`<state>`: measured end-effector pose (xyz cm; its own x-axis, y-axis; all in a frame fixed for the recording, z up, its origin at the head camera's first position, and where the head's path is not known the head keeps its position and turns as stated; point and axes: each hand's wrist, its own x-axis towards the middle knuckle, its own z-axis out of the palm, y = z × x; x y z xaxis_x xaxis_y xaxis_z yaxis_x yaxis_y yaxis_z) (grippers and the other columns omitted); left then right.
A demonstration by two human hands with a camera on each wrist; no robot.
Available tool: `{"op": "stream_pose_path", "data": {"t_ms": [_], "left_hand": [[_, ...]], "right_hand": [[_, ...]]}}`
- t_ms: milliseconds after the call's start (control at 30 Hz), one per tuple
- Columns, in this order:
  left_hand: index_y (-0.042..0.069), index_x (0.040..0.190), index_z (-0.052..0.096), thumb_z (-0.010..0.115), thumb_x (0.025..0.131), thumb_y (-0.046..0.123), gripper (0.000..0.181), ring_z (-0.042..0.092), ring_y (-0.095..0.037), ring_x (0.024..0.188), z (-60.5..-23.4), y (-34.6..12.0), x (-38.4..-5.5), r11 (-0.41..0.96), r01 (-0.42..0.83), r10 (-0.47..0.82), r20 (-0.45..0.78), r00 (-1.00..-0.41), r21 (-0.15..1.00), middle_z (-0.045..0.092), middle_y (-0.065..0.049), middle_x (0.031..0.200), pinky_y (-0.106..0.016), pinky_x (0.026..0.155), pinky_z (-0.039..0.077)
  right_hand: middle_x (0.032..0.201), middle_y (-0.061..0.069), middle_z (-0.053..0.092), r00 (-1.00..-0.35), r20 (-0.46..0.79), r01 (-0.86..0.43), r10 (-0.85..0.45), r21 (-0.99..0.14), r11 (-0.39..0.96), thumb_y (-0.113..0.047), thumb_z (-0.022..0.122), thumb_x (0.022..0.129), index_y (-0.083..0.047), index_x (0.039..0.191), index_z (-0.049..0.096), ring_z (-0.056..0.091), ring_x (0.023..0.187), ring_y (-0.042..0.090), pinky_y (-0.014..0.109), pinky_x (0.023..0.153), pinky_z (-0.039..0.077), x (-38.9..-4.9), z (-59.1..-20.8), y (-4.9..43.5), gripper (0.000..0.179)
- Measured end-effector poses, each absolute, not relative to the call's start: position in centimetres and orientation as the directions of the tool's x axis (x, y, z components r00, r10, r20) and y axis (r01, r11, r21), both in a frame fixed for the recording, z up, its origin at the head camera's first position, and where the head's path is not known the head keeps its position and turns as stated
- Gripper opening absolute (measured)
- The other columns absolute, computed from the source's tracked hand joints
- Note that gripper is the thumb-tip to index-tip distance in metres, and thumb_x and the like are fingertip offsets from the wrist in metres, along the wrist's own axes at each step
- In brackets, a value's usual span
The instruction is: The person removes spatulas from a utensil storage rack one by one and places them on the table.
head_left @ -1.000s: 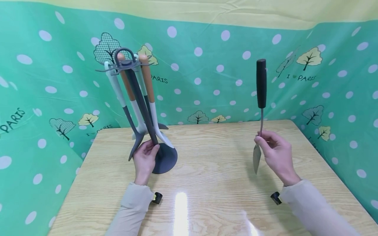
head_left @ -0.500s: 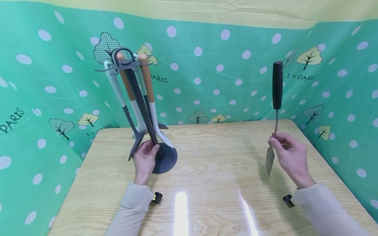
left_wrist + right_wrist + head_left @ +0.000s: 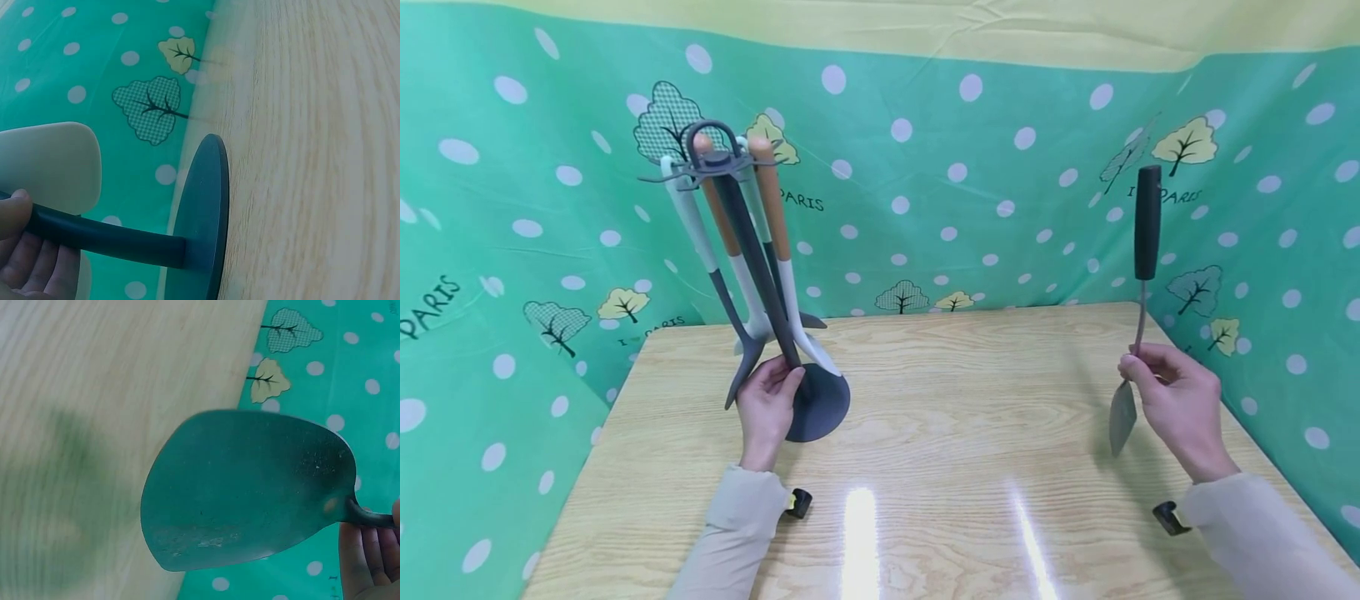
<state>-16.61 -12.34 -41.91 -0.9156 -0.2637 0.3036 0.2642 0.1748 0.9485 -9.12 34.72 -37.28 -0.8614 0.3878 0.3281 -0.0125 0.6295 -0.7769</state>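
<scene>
In the head view a dark utensil stand (image 3: 752, 250) leans to the left, its round base (image 3: 826, 404) low on the table. My left hand (image 3: 766, 412) grips the stand's pole (image 3: 112, 239) just above that base. Several kitchen utensils hang from the hooks, including one with a brown handle (image 3: 771, 200) and white head and one with a pale green handle (image 3: 688, 217) and dark head. On the right, my right hand (image 3: 1180, 404) pinches the thin shank of a wok turner (image 3: 1147, 223). Its black handle points up and its broad metal blade (image 3: 250, 494) hangs down over the table.
Both hands are over a light wood table (image 3: 962, 400). A green polka-dot cloth (image 3: 925, 208) with tree prints rises behind the table and along both sides. Bright light reflections lie near the front of the tabletop.
My right hand has moved steadily to the right and slightly nearer with the wok turner, which stays upright. The left hand and the stand have kept their place.
</scene>
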Motion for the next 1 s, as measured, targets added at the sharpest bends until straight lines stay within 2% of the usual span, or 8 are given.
{"op": "stream_pose_path", "data": {"t_ms": [267,600,700,867,1000], "left_hand": [[-0.007,0.108,0.067,0.068,0.086,0.000,0.023,0.064,-0.032,0.091,-42.0,-12.4,-16.6,0.176,0.255,-0.263,0.296,-0.918,0.951,0.067,-0.023,0.101,-0.017,0.077,0.051],[-0.008,0.108,0.066,0.068,0.086,-0.001,0.024,0.064,-0.034,0.092,-41.9,-12.3,-16.6,0.166,0.254,-0.262,0.291,-0.920,0.953,0.067,-0.023,0.102,-0.017,0.077,0.051],[-0.008,0.108,0.066,0.068,0.086,-0.001,0.024,0.064,-0.035,0.093,-41.9,-12.3,-16.6,0.160,0.256,-0.260,0.291,-0.921,0.953,0.067,-0.024,0.102,-0.017,0.077,0.052],[-0.008,0.108,0.066,0.068,0.086,-0.002,0.023,0.064,-0.035,0.092,-41.8,-12.3,-16.6,0.163,0.263,-0.260,0.299,-0.918,0.951,0.067,-0.024,0.102,-0.018,0.076,0.052],[-0.008,0.108,0.066,0.068,0.086,-0.002,0.023,0.064,-0.035,0.092,-41.8,-12.3,-16.7,0.156,0.266,-0.260,0.300,-0.918,0.951,0.067,-0.024,0.101,-0.019,0.077,0.052]], "right_hand": [[0.089,-0.011,0.067,-0.859,0.289,0.068,0.423,-0.754,0.653,-0.029,0.061,0.094,-0.004,0.114,0.065,0.060,0.078,-0.006,0.007,0.065,0.047,-8.6,-37.4,36.5,0.032],[0.083,-0.023,0.058,-0.862,0.245,0.154,0.444,-0.707,0.690,-0.031,0.058,0.095,0.000,0.119,0.061,0.057,0.070,-0.008,0.009,0.059,0.046,-8.8,-38.1,39.5,0.040],[0.086,-0.016,0.060,-0.863,0.217,0.197,0.457,-0.688,0.698,-0.033,0.057,0.095,0.000,0.121,0.061,0.055,0.070,-0.007,0.012,0.056,0.046,-8.9,-38.3,40.1,0.043],[0.099,0.009,0.063,-0.869,0.203,0.231,0.451,-0.639,0.734,-0.032,0.055,0.096,0.002,0.121,0.061,0.051,0.069,-0.007,0.013,0.054,0.046,-9.0,-38.5,40.7,0.043],[0.103,0.019,0.062,-0.881,0.203,0.228,0.428,-0.610,0.759,-0.030,0.054,0.097,0.004,0.121,0.061,0.050,0.067,-0.007,0.014,0.053,0.046,-9.1,-38.6,41.2,0.041]]}}
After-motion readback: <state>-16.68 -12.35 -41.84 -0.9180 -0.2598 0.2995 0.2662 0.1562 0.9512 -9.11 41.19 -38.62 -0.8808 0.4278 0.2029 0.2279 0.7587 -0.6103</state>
